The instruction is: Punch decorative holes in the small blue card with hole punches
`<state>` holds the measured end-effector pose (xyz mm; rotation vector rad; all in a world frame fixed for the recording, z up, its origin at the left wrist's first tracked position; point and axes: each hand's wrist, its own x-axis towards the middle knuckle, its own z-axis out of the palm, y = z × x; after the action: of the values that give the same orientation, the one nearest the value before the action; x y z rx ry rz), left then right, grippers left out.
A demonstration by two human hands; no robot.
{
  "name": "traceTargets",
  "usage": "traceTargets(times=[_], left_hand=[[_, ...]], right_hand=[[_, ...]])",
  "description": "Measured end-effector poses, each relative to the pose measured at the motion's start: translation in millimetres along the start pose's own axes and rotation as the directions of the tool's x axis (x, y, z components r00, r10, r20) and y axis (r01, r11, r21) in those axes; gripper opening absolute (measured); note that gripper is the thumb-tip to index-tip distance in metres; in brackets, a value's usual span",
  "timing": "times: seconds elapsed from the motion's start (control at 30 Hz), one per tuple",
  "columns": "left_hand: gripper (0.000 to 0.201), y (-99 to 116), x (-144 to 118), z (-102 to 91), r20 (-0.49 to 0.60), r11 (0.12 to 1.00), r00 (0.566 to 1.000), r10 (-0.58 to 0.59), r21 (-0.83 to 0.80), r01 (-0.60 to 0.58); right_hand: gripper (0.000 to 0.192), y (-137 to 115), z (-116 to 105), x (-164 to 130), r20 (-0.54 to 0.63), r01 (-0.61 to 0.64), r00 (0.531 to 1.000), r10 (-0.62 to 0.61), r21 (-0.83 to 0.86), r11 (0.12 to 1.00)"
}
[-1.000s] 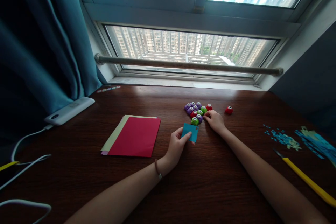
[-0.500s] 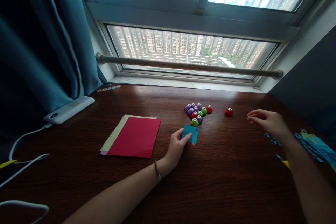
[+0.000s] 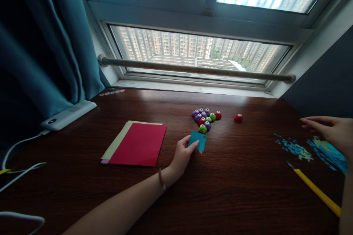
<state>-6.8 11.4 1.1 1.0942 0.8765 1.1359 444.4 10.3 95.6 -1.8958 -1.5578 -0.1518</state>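
Note:
My left hand (image 3: 182, 156) pinches a small blue paper square (image 3: 197, 140), thumb on top and the other fingers beneath. A small dark mark or hole shows in the square's upper right corner. Just beyond it sits a cluster of purple, green and red eyeball-topped pieces (image 3: 204, 118); a single red piece (image 3: 238, 118) lies apart to the right. At the right edge, my right hand (image 3: 329, 130) is raised with its fingertips brought together; whatever may be between them is too small to see. Below it are blue paper strips (image 3: 325, 154) and tiny blue and pale green paper bits (image 3: 293, 147).
A yellow-handled craft knife (image 3: 317, 192) lies at right, blade pointing up-left. Red, pale green and lilac paper sheets (image 3: 138, 145) are stacked left of my left hand. A white device (image 3: 70, 115) with a cable (image 3: 26, 138) rests by the curtain. The window bar (image 3: 193, 69) spans the back.
My right hand has moved right, toward the frame's edge, uncovering the craft knife and the heap of paper bits. My left hand keeps hold of the blue paper square; the view has shifted slightly.

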Motion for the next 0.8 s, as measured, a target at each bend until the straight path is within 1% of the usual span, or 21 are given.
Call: traceTargets(times=[0.03, 0.07, 0.1, 0.17, 0.2, 0.27, 0.3, 0.33, 0.37, 0.4, 0.47, 0.53, 0.6, 0.67, 0.73, 0.8], left_hand=[[0.02, 0, 0, -0.2, 0.0, 1.0, 1.0, 0.0, 0.003, 0.0], [0.02, -1, 0, -0.3, 0.0, 1.0, 1.0, -0.001, 0.005, 0.001], [0.02, -1, 0, -0.4, 0.0, 1.0, 1.0, -0.004, 0.008, 0.004], [0.02, -1, 0, -0.6, 0.001, 1.0, 1.0, -0.009, 0.01, 0.009], [0.02, -2, 1, -0.8, 0.002, 1.0, 1.0, -0.01, 0.01, 0.01], [0.02, -2, 1, -1.2, 0.005, 1.0, 1.0, -0.011, 0.01, 0.011], [0.02, -2, 1, -1.4, 0.008, 1.0, 1.0, -0.01, 0.009, 0.01], [0.02, -2, 1, -1.6, 0.011, 1.0, 1.0, -0.01, 0.008, 0.01], [0.02, -2, 1, -1.6, 0.014, 1.0, 1.0, -0.011, 0.004, 0.011], [0.02, -2, 1, -1.5, 0.015, 1.0, 1.0, -0.014, -0.002, 0.014], [0.02, -3, 1, -0.5, 0.012, 1.0, 1.0, -0.026, -0.015, 0.026], [0.021, -4, 1, 1.2, 0.009, 0.999, 0.999, -0.037, -0.037, 0.037], [0.023, -4, 1, 2.8, 0.014, 0.997, 0.999, -0.039, -0.059, 0.04], [0.023, -5, 1, 3.9, 0.022, 0.998, 0.999, -0.032, -0.058, 0.033], [0.023, -5, 0, 3.9, 0.03, 1.0, 1.0, -0.009, -0.024, 0.01], [0.025, -4, -1, 3.2, 0.056, 1.0, 0.998, 0.01, 0.022, -0.011]], right_hand=[[0.017, -13, 4, -1, -0.017, -0.063, 0.998, 0.062, -0.053, 0.997], [0.017, -27, 9, -2, -0.014, -0.088, 0.996, 0.087, -0.068, 0.994], [0.019, -42, 16, -3, -0.009, -0.083, 0.997, 0.082, -0.042, 0.996], [0.02, -74, 35, -4, 0.041, -0.03, 0.999, 0.029, 0.02, 0.999], [0.019, -88, 47, -5, 0.093, 0.004, 0.996, -0.009, 0.049, 0.999], [0.02, -114, 78, -5, 0.202, 0.044, 0.976, -0.076, 0.158, 0.986], [0.021, -124, 96, -5, 0.257, 0.071, 0.957, -0.131, 0.227, 0.971], [0.023, -133, 115, -5, 0.289, 0.102, 0.939, -0.189, 0.292, 0.951], [0.026, -140, 134, -5, 0.294, 0.145, 0.922, -0.251, 0.338, 0.93], [0.033, -146, 153, -4, 0.292, 0.225, 0.897, -0.332, 0.344, 0.911], [0.042, -153, 186, -3, 0.302, 0.279, 0.871, -0.387, 0.346, 0.896], [0.043, -158, 209, -1, 0.329, 0.293, 0.853, -0.406, 0.342, 0.893], [0.038, -159, 221, -1, 0.358, 0.285, 0.842, -0.402, 0.338, 0.897], [0.033, -159, 223, -2, 0.369, 0.262, 0.848, -0.38, 0.332, 0.906], [0.031, -156, 216, -8, 0.361, 0.232, 0.864, -0.352, 0.337, 0.913], [0.031, -154, 203, -20, 0.347, 0.205, 0.877, -0.333, 0.356, 0.912]])
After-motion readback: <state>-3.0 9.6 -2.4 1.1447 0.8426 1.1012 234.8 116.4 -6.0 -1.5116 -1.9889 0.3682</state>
